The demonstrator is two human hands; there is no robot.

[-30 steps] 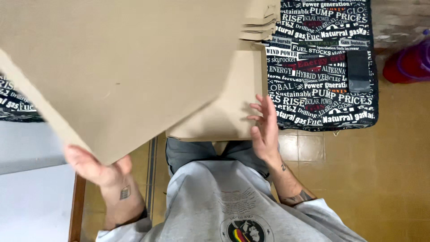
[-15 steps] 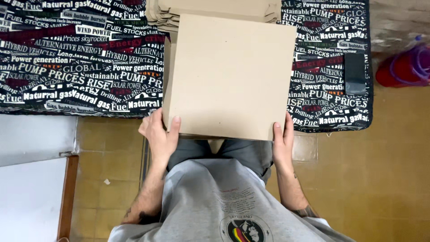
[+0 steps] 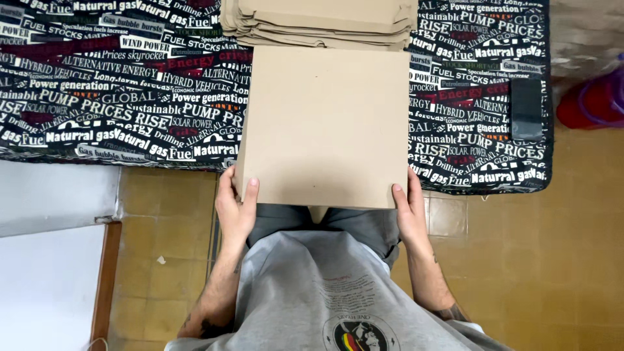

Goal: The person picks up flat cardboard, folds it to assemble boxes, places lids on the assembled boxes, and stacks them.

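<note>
A flat square sheet of brown cardboard (image 3: 325, 123) lies on the table, its near edge hanging over the table's front. My left hand (image 3: 234, 208) grips its near left corner, thumb on top. At the near right corner my right hand (image 3: 411, 211) holds it the same way. Just beyond the sheet sits a stack of folded brown cardboard pieces (image 3: 322, 23).
The table is covered by a black cloth printed with white and red words (image 3: 117, 91). A dark phone (image 3: 525, 109) lies on the cloth at the right. A red and purple object (image 3: 595, 101) sits on the tiled floor at the far right. A white panel (image 3: 45, 286) stands lower left.
The cardboard sheet swung down from a raised tilt at the left to lie flat on the table. Both hands moved to its near corners.
</note>
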